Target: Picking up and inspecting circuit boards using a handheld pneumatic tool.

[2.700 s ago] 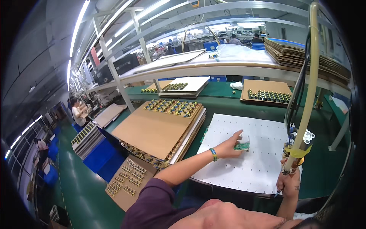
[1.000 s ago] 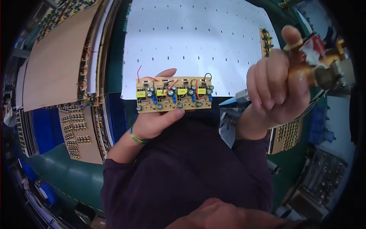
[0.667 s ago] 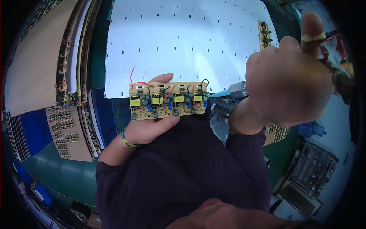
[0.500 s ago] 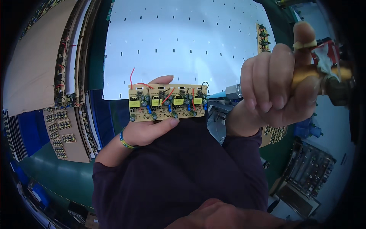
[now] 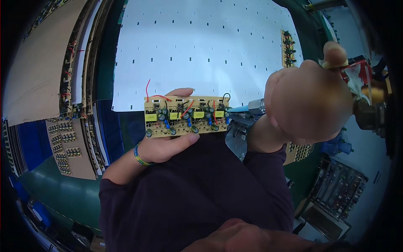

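My left hand grips a tan circuit board, thumb along its near edge and a finger showing behind the far edge. The board carries yellow transformers, dark capacitors, blue parts, and red and black wires. From the right, my raised right hand is closed around a dispensing gun with a metal collar and a light-blue tapered tip. That tip points at the board's right end; whether it touches cannot be made out. A blurred patch covers much of my right hand, and its thumb stands up beside a red-and-white wrapped fitting.
Beyond the board lies a large white sheet with rows of dark slots. Another populated board rests on its right edge. Stacked cardboard sheets stand at left, with more boards on cardboard below. Equipment sits at lower right.
The circuit board has shifted slightly right and nearer with my left hand. My right hand and the dispensing gun have also come a little nearer; the tip stays by the board's right end.
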The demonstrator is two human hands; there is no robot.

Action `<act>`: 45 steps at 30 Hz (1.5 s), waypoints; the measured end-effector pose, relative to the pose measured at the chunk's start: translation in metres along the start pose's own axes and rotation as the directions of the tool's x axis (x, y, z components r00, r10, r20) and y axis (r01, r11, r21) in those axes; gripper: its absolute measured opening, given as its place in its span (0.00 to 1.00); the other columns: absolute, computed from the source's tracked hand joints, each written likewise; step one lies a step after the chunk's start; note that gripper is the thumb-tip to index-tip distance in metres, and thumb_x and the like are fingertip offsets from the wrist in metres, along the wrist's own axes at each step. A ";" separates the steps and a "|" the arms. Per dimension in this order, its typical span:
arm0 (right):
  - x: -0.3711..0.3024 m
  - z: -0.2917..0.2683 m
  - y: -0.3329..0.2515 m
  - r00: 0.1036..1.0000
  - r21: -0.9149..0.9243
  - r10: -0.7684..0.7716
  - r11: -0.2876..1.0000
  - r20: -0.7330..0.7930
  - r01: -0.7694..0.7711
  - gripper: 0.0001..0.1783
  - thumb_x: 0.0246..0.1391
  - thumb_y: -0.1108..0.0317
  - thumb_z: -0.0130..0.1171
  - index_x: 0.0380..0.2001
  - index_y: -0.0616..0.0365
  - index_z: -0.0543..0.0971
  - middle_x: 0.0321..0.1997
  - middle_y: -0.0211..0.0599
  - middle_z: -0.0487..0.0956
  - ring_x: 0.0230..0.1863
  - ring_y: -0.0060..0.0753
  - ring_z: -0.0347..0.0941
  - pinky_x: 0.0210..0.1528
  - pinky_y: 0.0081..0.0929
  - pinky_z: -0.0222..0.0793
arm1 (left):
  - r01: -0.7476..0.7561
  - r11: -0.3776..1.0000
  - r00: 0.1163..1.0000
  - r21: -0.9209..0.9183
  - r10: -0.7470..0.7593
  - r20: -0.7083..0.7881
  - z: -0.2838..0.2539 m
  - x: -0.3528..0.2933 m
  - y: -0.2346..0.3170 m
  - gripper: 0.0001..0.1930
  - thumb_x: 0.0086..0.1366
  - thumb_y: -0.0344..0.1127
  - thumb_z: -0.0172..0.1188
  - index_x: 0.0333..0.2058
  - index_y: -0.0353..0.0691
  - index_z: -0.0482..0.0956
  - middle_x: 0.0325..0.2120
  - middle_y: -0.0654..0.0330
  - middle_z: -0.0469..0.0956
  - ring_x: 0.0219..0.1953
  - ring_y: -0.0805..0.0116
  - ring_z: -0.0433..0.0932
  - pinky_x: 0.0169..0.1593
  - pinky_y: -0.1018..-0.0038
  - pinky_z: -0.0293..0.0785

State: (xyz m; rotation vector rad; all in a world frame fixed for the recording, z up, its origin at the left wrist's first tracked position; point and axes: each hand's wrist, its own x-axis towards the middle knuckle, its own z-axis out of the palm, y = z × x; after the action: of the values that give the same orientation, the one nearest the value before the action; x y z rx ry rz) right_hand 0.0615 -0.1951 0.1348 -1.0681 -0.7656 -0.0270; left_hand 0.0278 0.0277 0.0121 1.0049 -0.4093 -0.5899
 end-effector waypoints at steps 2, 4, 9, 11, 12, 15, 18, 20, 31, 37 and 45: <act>-0.001 0.000 -0.001 1.000 0.001 0.003 1.000 0.001 -0.003 0.29 0.60 0.60 0.48 0.58 0.61 0.53 0.18 0.26 0.69 0.13 0.17 0.66 0.17 0.18 0.70 | 0.013 1.000 1.000 -0.007 -0.013 0.014 0.000 0.000 -0.001 0.37 0.54 0.23 0.60 0.60 0.35 0.50 0.51 0.56 0.63 0.53 0.70 0.66 0.55 0.72 0.64; -0.005 0.001 -0.001 0.999 -0.002 0.003 1.000 -0.053 -0.003 0.29 0.60 0.59 0.49 0.58 0.61 0.53 0.18 0.26 0.69 0.13 0.17 0.66 0.17 0.18 0.71 | -0.026 1.000 1.000 0.007 0.026 -0.014 -0.001 -0.001 -0.005 0.37 0.54 0.23 0.60 0.60 0.36 0.50 0.49 0.57 0.65 0.53 0.70 0.66 0.55 0.72 0.65; -0.005 0.003 0.003 0.998 -0.005 -0.021 1.000 -0.052 0.021 0.35 0.59 0.59 0.50 0.62 0.62 0.47 0.18 0.27 0.69 0.13 0.17 0.66 0.17 0.18 0.71 | 0.004 1.000 1.000 0.007 -0.004 0.003 0.001 0.000 -0.004 0.37 0.54 0.23 0.59 0.60 0.36 0.50 0.50 0.56 0.65 0.53 0.70 0.66 0.55 0.72 0.64; -0.005 0.005 0.001 0.997 -0.012 -0.023 1.000 -0.070 0.022 0.37 0.59 0.59 0.50 0.63 0.62 0.45 0.18 0.27 0.69 0.13 0.17 0.66 0.17 0.18 0.71 | 0.005 1.000 1.000 0.002 -0.005 0.000 0.002 0.000 -0.004 0.37 0.54 0.23 0.59 0.60 0.36 0.49 0.50 0.56 0.65 0.53 0.70 0.66 0.55 0.72 0.64; -0.004 0.005 -0.001 0.998 -0.024 -0.007 1.000 -0.064 0.006 0.38 0.59 0.58 0.50 0.63 0.62 0.43 0.19 0.27 0.69 0.13 0.18 0.66 0.17 0.18 0.71 | 0.005 1.000 1.000 0.016 -0.005 0.001 0.002 0.001 -0.004 0.38 0.54 0.23 0.59 0.61 0.36 0.49 0.50 0.56 0.65 0.53 0.70 0.66 0.55 0.72 0.64; -0.004 0.008 -0.003 0.998 -0.012 0.021 1.000 -0.063 -0.022 0.39 0.59 0.58 0.50 0.64 0.62 0.42 0.19 0.27 0.69 0.13 0.19 0.66 0.18 0.18 0.71 | 0.004 1.000 1.000 0.020 -0.004 -0.004 0.004 0.001 -0.005 0.38 0.55 0.23 0.59 0.61 0.37 0.49 0.50 0.56 0.65 0.53 0.70 0.66 0.56 0.72 0.63; -0.006 0.011 -0.004 0.997 0.025 0.042 0.999 -0.067 -0.041 0.38 0.59 0.58 0.51 0.63 0.61 0.45 0.18 0.27 0.69 0.14 0.20 0.67 0.18 0.18 0.71 | 0.005 1.000 1.000 0.006 -0.005 -0.013 0.006 0.001 -0.006 0.38 0.55 0.23 0.60 0.61 0.37 0.49 0.50 0.56 0.65 0.53 0.69 0.66 0.56 0.71 0.64; -0.007 0.013 -0.005 0.997 0.037 0.052 0.998 -0.064 -0.050 0.37 0.59 0.58 0.51 0.62 0.61 0.46 0.18 0.27 0.69 0.15 0.20 0.67 0.18 0.18 0.71 | 0.004 1.000 1.000 0.000 -0.004 -0.017 0.007 0.001 -0.006 0.38 0.55 0.23 0.60 0.61 0.37 0.49 0.50 0.56 0.65 0.53 0.69 0.66 0.56 0.71 0.64; -0.014 0.019 -0.006 0.995 -0.016 0.087 0.996 -0.045 -0.088 0.28 0.58 0.59 0.52 0.56 0.57 0.55 0.17 0.28 0.69 0.14 0.20 0.66 0.17 0.17 0.67 | 0.052 0.993 0.999 -0.103 -0.052 0.005 0.011 0.001 -0.006 0.37 0.55 0.22 0.59 0.61 0.37 0.49 0.50 0.56 0.66 0.53 0.69 0.66 0.56 0.70 0.65; -0.014 0.018 -0.006 0.996 -0.019 0.084 0.996 -0.012 -0.084 0.28 0.58 0.59 0.52 0.55 0.57 0.56 0.18 0.27 0.69 0.14 0.20 0.65 0.18 0.17 0.67 | 0.045 0.994 0.999 -0.100 -0.045 0.004 0.011 0.000 -0.007 0.37 0.55 0.22 0.58 0.61 0.37 0.49 0.50 0.57 0.65 0.54 0.69 0.66 0.56 0.70 0.64; -0.016 0.018 -0.008 0.995 -0.014 0.091 0.996 -0.027 -0.092 0.28 0.58 0.59 0.53 0.56 0.57 0.55 0.17 0.27 0.69 0.15 0.19 0.66 0.18 0.17 0.68 | 0.053 0.992 0.999 -0.112 -0.052 0.016 0.013 0.001 -0.006 0.37 0.55 0.21 0.58 0.61 0.37 0.48 0.50 0.57 0.65 0.54 0.69 0.66 0.56 0.70 0.65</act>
State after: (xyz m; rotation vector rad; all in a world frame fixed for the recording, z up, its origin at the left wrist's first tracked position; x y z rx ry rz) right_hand 0.0367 -0.1904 0.1363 -1.1147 -0.6929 0.0311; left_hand 0.0196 0.0160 0.0129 0.9066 -0.3586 -0.6604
